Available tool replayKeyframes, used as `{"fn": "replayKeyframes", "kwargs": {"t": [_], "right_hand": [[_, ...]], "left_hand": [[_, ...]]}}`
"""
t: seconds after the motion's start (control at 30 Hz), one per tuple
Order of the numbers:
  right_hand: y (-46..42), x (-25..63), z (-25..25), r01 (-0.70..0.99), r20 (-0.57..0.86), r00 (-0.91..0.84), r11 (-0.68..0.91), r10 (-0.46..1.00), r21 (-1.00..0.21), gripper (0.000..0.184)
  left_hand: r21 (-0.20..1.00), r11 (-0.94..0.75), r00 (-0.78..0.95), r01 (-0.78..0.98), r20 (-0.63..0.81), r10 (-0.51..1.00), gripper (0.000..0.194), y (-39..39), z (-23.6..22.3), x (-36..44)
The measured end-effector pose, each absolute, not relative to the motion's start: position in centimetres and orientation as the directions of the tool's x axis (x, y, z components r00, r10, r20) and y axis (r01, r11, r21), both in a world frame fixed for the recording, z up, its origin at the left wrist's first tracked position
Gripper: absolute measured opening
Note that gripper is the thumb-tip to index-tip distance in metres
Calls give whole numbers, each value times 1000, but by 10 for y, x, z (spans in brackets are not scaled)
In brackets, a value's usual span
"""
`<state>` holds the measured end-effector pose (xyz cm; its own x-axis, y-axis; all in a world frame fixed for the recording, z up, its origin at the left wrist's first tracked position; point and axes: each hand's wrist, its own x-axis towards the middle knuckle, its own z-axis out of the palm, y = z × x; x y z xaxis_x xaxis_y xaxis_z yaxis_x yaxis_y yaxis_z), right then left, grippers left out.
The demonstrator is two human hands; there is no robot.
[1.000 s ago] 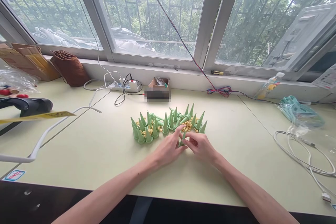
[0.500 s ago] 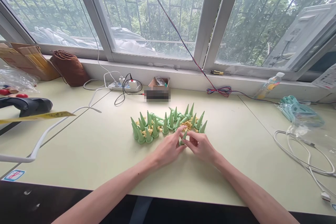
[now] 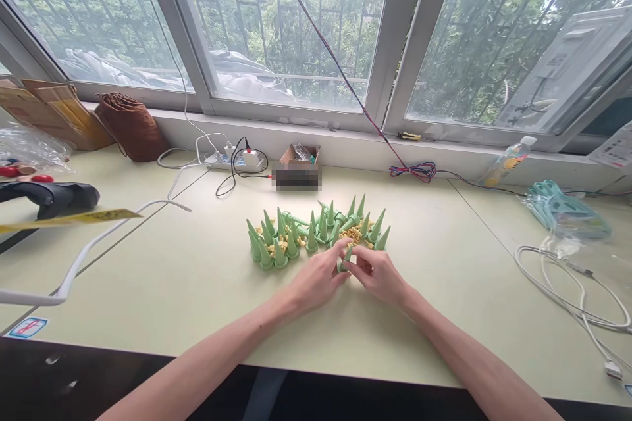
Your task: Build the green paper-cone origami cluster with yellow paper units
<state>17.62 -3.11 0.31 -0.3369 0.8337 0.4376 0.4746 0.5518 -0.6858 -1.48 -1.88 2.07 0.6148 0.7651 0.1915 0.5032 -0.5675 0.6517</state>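
Observation:
Between my two hands stands a green plastic cone (image 3: 347, 256) with a round base, its tip pointing up. My left hand (image 3: 320, 278) is curled about its base from the left, thumb in front and index finger behind. From the right, the fingers of my right hand (image 3: 379, 272) pinch the same cone. Just beyond my hands, several like green cones (image 3: 280, 255) stand in a cluster, and a few others lie on their sides. Small yellow fittings (image 3: 351, 234) are heaped among them. My fingers partly cover the held cone.
A small open cardboard box (image 3: 299, 168) and a white power strip (image 3: 234, 161) sit by the window ledge. White cables (image 3: 575, 289) coil at right, near a bottle (image 3: 508, 161) and a teal item in plastic (image 3: 563, 210). A brown pouch (image 3: 131, 128) stands far left.

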Motion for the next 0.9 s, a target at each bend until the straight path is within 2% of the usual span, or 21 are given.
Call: {"fn": "replayKeyframes", "kwargs": {"t": [0.53,0.9], "right_hand": [[-32,176,2,479,446,-328,553,833,-682,14],[-31,176,1,471,506,-217,543,835,-695,20]], "left_hand": [[634,-582,615,508,207,761,51,-20,21,-15],[654,-560,581,509,219,784,52,-20,20,-15]]}}
